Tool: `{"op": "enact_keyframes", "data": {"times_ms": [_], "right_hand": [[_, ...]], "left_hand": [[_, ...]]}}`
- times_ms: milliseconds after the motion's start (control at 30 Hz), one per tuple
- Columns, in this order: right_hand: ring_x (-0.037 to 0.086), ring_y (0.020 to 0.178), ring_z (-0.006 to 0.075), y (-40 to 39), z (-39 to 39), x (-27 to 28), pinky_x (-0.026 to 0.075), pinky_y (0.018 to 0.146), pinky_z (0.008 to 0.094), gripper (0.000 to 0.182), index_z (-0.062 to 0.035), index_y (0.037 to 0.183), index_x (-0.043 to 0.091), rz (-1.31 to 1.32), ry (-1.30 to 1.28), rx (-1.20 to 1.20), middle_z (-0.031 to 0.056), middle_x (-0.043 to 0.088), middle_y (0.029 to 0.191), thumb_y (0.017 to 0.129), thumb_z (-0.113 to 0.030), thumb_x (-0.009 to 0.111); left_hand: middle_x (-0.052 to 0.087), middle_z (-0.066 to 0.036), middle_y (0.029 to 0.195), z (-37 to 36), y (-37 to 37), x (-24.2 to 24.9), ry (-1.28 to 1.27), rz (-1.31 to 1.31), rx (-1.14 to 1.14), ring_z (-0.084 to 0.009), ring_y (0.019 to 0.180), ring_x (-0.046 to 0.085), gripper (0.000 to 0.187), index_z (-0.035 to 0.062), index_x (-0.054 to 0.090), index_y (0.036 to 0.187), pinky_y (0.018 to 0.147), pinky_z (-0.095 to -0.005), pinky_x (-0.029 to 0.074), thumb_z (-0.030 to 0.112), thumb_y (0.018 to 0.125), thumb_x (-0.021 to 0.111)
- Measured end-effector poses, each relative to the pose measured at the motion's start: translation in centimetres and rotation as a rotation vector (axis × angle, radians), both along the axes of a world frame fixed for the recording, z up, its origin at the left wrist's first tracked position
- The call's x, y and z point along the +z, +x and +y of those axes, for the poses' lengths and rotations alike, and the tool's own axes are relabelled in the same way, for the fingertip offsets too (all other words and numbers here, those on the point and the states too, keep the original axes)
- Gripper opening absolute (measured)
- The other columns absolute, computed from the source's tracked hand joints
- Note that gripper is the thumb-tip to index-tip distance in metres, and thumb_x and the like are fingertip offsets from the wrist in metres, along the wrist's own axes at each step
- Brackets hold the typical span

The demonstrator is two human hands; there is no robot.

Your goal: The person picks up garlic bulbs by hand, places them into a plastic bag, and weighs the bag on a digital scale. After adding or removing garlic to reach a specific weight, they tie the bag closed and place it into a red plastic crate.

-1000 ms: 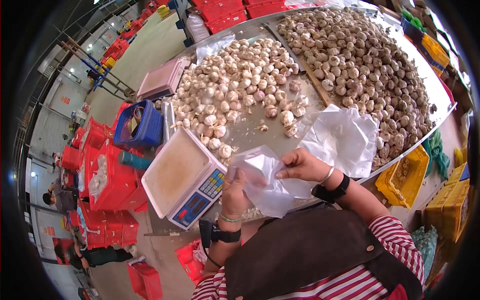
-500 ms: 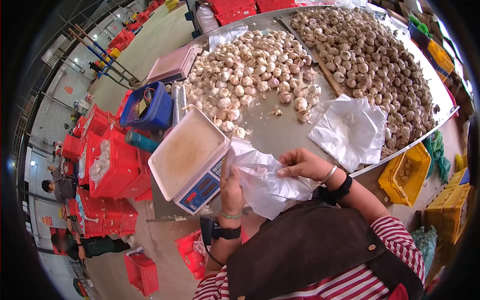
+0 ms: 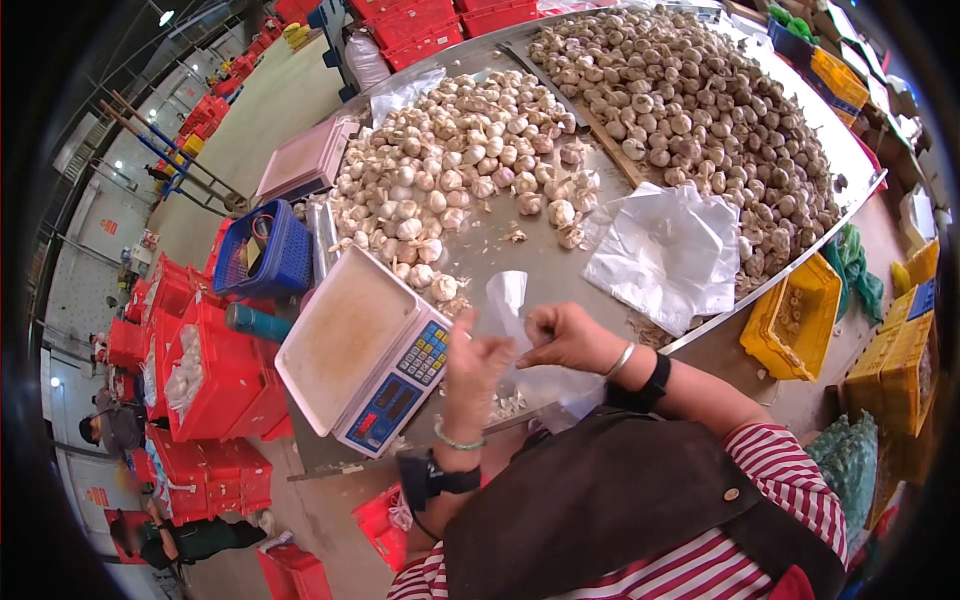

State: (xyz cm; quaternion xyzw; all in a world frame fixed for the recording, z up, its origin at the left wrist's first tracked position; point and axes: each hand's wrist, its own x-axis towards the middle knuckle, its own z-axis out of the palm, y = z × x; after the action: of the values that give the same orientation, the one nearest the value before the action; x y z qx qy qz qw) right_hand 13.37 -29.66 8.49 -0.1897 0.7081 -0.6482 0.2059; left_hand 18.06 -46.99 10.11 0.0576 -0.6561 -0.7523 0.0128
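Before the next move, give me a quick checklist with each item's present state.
1. Right hand gripping the thin plastic bag: ok, pinched between thumb and fingers.
2. Left hand gripping the bag: cannot tell, blurred.
3. Both hands free: not ok, the right is occupied.
4. Digital scale's display readable: cannot tell, too small.
5. Wooden divider between the two garlic piles: ok.
6. More plastic on the table: ok, beside the darker garlic.

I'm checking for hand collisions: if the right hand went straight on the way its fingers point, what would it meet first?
Likely the left hand, facing the right hand, with the plastic bag between them or just behind; depth is unclear.
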Motion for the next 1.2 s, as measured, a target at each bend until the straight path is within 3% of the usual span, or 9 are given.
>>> {"op": "enact_keyframes", "data": {"times_ms": [200, 333, 400, 633, 800, 967, 1067, 1133, 1200], "right_hand": [[0.046, 0.061, 0.0048, -0.4, 1.2, -0.9, 0.041, 0.055, 0.0229, 0.032, -0.0074, 0.062, 0.044, -0.339, -0.475, 0.156, -0.0072, 0.046, 0.062, 0.073, 0.002, 0.073], [0.054, 0.059, 0.0145, -4.4, 8.0, -5.4, 0.045, 0.057, 0.0307, 0.013, -0.0045, 0.068, 0.051, 0.203, 0.330, -0.386, 0.0040, 0.050, 0.059, 0.068, 0.002, 0.063], [0.059, 0.064, 0.0293, -5.9, 12.1, -3.8, 0.046, 0.060, 0.0369, 0.009, -0.0042, 0.075, 0.056, 0.489, 0.693, -0.572, 0.0128, 0.057, 0.066, 0.066, -0.001, 0.058], [0.060, 0.073, 0.0324, -6.1, 9.8, 1.8, 0.048, 0.065, 0.0387, 0.020, -0.0035, 0.082, 0.059, 0.345, 0.489, -0.353, 0.0138, 0.060, 0.074, 0.064, 0.005, 0.054], [0.059, 0.076, 0.0324, -7.5, 11.0, 0.5, 0.048, 0.068, 0.0390, 0.025, -0.0032, 0.085, 0.061, 0.436, 0.425, -0.359, 0.0138, 0.061, 0.081, 0.064, 0.006, 0.053], [0.061, 0.076, 0.0311, -11.1, 17.5, -3.8, 0.049, 0.067, 0.0376, 0.018, -0.0054, 0.083, 0.065, 0.604, 0.714, -0.332, 0.0130, 0.063, 0.084, 0.068, 0.000, 0.055], [0.062, 0.068, 0.0275, -14.5, 20.2, -5.9, 0.051, 0.065, 0.0343, 0.018, -0.0062, 0.085, 0.067, 0.181, 0.562, -0.207, 0.0127, 0.065, 0.078, 0.069, -0.002, 0.060], [0.057, 0.060, 0.0137, -16.8, 21.1, -6.6, 0.048, 0.058, 0.0302, 0.015, -0.0007, 0.085, 0.066, -0.398, 0.357, -0.107, 0.0066, 0.063, 0.067, 0.070, -0.002, 0.065], [0.061, 0.064, 0.0186, -19.6, 20.9, -9.2, 0.049, 0.061, 0.0315, 0.019, -0.0028, 0.085, 0.068, -0.412, 0.439, -0.149, 0.0092, 0.065, 0.070, 0.067, 0.000, 0.065]], "left_hand": [[0.061, -0.004, 0.085, 2.4, -0.7, -0.3, 0.568, -0.203, -0.059, -0.0078, 0.077, 0.057, 0.050, -0.0003, 0.043, 0.127, 0.066, -0.0211, 0.046, 0.000, 0.082, 0.066], [0.063, -0.005, 0.084, -4.0, -1.1, -5.1, -0.071, -0.015, -0.079, -0.0143, 0.080, 0.062, 0.048, 0.0007, 0.049, 0.121, 0.067, -0.0286, 0.048, -0.005, 0.074, 0.061], [0.063, -0.011, 0.092, -6.9, -2.0, -5.1, -1.189, -0.351, -0.013, -0.0263, 0.086, 0.061, 0.052, 0.0013, 0.051, 0.119, 0.077, -0.0365, 0.048, -0.001, 0.069, 0.065], [0.053, -0.017, 0.122, 5.8, -6.3, 2.0, -0.970, 0.529, -0.100, -0.0352, 0.112, 0.051, 0.047, 0.0064, 0.057, 0.118, 0.096, -0.0421, 0.041, 0.013, 0.072, 0.069], [0.063, -0.011, 0.096, 9.1, -8.7, -3.7, -1.071, 0.374, -0.252, -0.0299, 0.091, 0.062, 0.025, 0.0059, 0.064, 0.101, 0.080, -0.0410, 0.047, 0.013, 0.077, 0.067], [0.067, -0.010, 0.078, 7.8, -9.5, -7.5, -0.529, 0.003, -0.243, -0.0159, 0.067, 0.063, 0.012, 0.0013, 0.065, 0.094, 0.060, -0.0272, 0.047, 0.009, 0.085, 0.061], [0.067, -0.007, 0.078, 6.4, -11.2, -11.0, -0.051, -0.398, -0.287, -0.0114, 0.067, 0.061, 0.015, -0.0026, 0.066, 0.089, 0.059, -0.0264, 0.047, 0.012, 0.088, 0.061], [0.066, -0.004, 0.075, 5.5, -12.7, -13.9, -0.024, -0.452, -0.222, -0.0089, 0.066, 0.059, 0.017, -0.0043, 0.066, 0.084, 0.057, -0.0260, 0.046, 0.012, 0.088, 0.063], [0.066, -0.010, 0.067, 4.3, -14.6, -17.7, -0.296, -0.505, -0.222, -0.0172, 0.059, 0.061, 0.026, -0.0037, 0.067, 0.079, 0.057, -0.0305, 0.047, 0.022, 0.086, 0.064]]}}
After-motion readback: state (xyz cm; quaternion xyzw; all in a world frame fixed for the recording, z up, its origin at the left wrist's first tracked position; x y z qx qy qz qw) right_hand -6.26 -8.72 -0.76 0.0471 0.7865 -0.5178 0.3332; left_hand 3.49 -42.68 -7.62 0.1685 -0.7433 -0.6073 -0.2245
